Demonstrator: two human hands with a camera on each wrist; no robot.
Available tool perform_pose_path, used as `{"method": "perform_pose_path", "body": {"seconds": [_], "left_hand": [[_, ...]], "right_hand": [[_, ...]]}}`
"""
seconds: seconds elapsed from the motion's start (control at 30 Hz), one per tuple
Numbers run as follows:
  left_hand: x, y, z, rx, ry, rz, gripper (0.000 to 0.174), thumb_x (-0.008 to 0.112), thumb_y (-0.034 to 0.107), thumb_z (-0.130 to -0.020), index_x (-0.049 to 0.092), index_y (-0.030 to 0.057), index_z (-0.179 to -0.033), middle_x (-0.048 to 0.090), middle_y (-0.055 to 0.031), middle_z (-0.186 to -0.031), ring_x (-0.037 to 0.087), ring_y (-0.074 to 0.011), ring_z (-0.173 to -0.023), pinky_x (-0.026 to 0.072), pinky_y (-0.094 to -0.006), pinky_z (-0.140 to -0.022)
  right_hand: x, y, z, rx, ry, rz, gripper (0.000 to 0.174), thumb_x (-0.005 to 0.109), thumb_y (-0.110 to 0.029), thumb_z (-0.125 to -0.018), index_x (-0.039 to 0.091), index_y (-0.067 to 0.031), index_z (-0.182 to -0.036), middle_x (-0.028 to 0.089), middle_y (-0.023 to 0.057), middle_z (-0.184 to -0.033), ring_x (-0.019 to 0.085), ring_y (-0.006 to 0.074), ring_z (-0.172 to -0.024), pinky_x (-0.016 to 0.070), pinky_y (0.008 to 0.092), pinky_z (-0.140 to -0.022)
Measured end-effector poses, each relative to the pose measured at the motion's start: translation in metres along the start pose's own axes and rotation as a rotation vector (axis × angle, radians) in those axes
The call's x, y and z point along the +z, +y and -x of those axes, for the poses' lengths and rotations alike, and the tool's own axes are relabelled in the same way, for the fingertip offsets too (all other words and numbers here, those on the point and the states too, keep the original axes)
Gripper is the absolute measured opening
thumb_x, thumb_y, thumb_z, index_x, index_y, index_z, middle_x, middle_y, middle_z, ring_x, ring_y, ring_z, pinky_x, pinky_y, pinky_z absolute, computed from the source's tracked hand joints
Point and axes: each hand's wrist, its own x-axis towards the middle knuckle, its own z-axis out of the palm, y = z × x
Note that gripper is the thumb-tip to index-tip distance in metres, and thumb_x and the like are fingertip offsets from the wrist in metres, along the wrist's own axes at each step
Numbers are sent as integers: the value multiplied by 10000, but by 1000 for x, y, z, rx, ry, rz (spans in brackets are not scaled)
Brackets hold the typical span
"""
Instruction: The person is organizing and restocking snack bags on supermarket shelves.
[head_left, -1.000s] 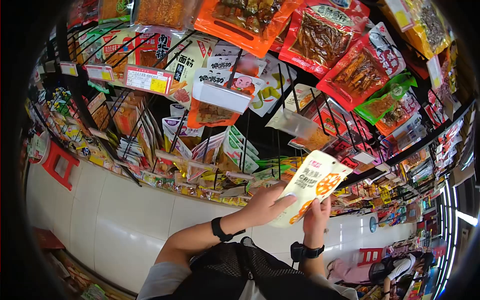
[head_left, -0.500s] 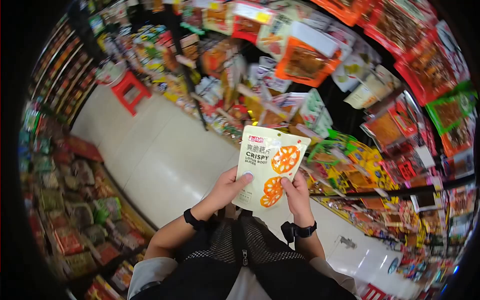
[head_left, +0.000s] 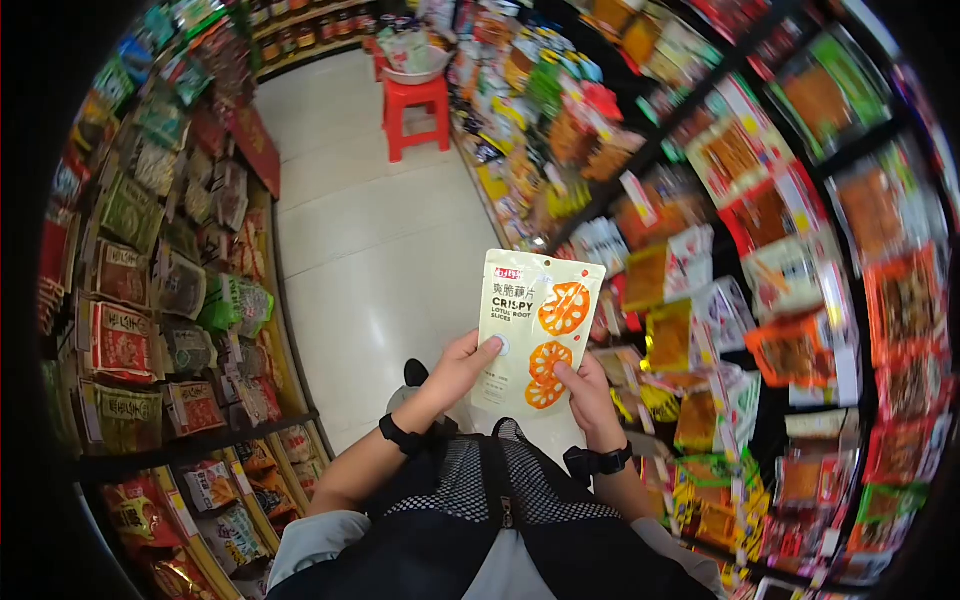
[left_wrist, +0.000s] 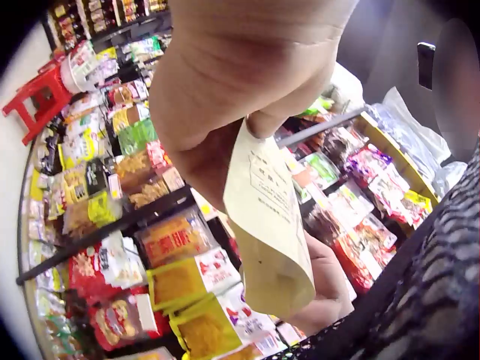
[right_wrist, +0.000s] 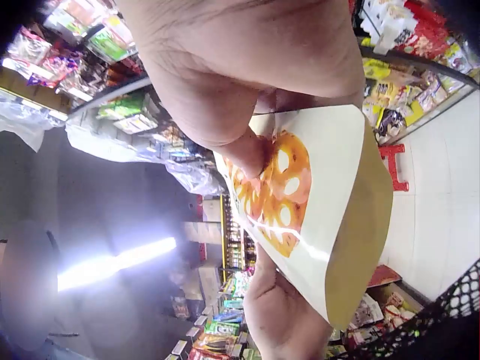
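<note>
**Lotus-root pouch in both hands**

At the aisle's far end, a basin point(head_left: 412, 62) heaped with packets sits on a red stool point(head_left: 418, 112). The pouch point(head_left: 537, 330), printed with orange lotus-root slices, stands upright over the floor point(head_left: 370, 250) between the racks point(head_left: 160, 250). The left hand point(head_left: 462, 368) curls round its lower left edge, thumb flat on the front. The right hand point(head_left: 588, 392) pinches the lower right edge, thumb on a printed slice.
</note>
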Motion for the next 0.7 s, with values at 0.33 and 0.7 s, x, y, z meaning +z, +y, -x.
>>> {"method": "perform_pose_path", "body": {"seconds": [0.33,0.7], "left_hand": [[-167,131,-56,52,198,-157,345,527,214,-1025,560,-22,-1274,652,-70,-1147,592,-130,-1032,478,-297,-918],[-328,188,-149,81,409,-56,287,571,184,-990,619,31,-1227,681,-29,-1069,618,-94,-919,496,-260,-792]], "right_hand": [[139,-1,-204,126,-148,26,370,603,-65,-949,530,19,-1302,640,97,-1238,632,164,-1077,499,322,-949],[238,19,-416,267,-401,105,379,608,-118,-959,528,14,-1305,633,83,-1234,615,150,-1095,496,319,-954]]}}
